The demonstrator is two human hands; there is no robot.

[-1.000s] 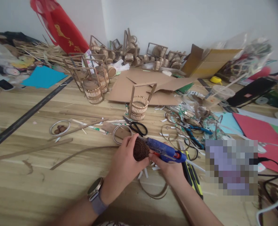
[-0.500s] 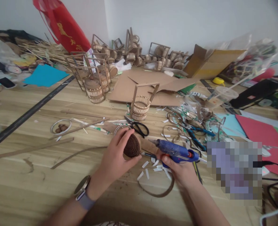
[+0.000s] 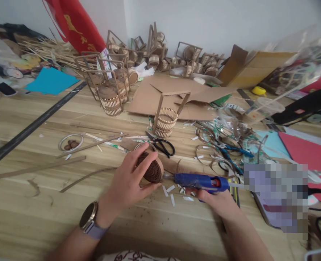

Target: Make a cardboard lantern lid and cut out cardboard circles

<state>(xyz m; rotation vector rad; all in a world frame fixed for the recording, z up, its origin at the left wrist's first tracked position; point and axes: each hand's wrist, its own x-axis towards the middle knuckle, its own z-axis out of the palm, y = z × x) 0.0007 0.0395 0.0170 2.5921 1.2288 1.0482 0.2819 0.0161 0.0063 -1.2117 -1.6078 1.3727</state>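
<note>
My left hand is wrapped round a coiled brown disc, its ridged spiral face turned towards the right. A smartwatch sits on that wrist. My right hand grips a blue hot glue gun with a white glue stick coming out of its rear. The nozzle is at the right edge of the disc; whether it touches cannot be made out. Behind the nozzle lies a flat brown strip. Small white paper pieces are scattered below the gun.
Black-handled scissors and a small slatted bucket stand beyond my hands. More buckets are at the back left. Cardboard, blue-handled pliers, a metal ring with brown balls and a partly pixelated phone lie around.
The glue gun has levelled out and moved down, its nozzle now at the disc's edge. The looped brown strip below my right hand no longer shows there. The view has shifted slightly.
</note>
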